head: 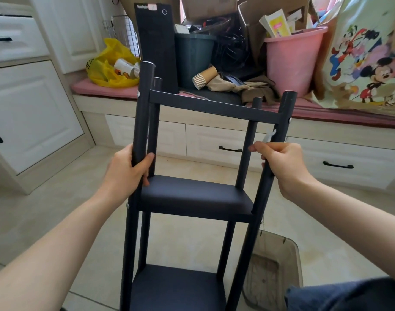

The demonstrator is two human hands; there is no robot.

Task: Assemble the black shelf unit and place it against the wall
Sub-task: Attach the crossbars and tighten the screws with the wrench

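Observation:
The black shelf unit (pixel 195 196) stands upright in front of me, with round posts and three flat tiers. My left hand (pixel 127 168) grips the near left post just above the middle tier. My right hand (pixel 279 161) grips the near right post at about the same height, beside a small white tag (pixel 269 135) on that post. The top tier (pixel 214 104) tilts slightly down to the right. Silver bolt heads show on the outer posts.
A window bench (pixel 326 113) behind the unit carries a pink bucket (pixel 290 61), a dark bin, a black box, paper cups and a yellow bag. White cabinets (pixel 30 113) stand at left. A clear plastic tub (pixel 275 265) sits on the tiled floor at lower right.

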